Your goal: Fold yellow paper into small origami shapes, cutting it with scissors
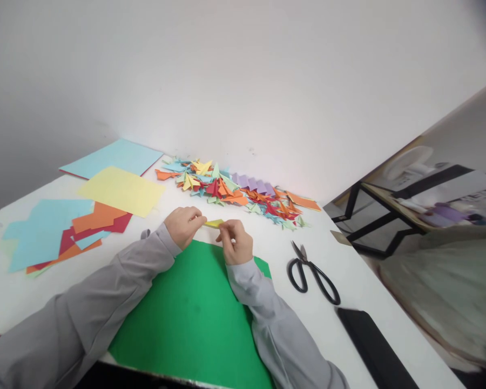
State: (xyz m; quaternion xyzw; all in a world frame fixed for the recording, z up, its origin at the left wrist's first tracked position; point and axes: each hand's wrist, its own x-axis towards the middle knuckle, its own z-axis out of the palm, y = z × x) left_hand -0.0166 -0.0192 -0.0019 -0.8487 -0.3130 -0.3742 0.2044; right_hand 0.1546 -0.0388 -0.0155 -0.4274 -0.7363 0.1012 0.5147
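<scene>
White table (356, 286) was set against the wall, so it probably served as a backstop for the paper at the far side. Green sheet (194, 313) lay flat at the near edge, squarely before the person, presumably as a mat; both grey sleeves reached over it. Light blue sheet (113, 156) lay at the far left with a red edge showing beneath, and yellow sheet (121, 190) overlapped its near side. Cut pieces (48, 229) in blue, orange and red overlapped at left, likely kept aside to leave the middle free. Folded paper shapes (214, 183) lay heaped along the far side, out of the way of the forearms; individual folds were too crowded to count. Black slab (375, 346) lay at the right edge, purpose not determined. Scissors (305, 261) lay just beyond it, blades parted and pointing away, handles toward the person, which would suit a right-hand pickup.

Grip: left hand (183, 226) pinched the left end of small yellow paper (213, 222); right hand (236, 242) pinched its right end. Piece was held just beyond the green sheet's far edge, probably at both ends to keep it steady. Exact fold unclear.
</scene>
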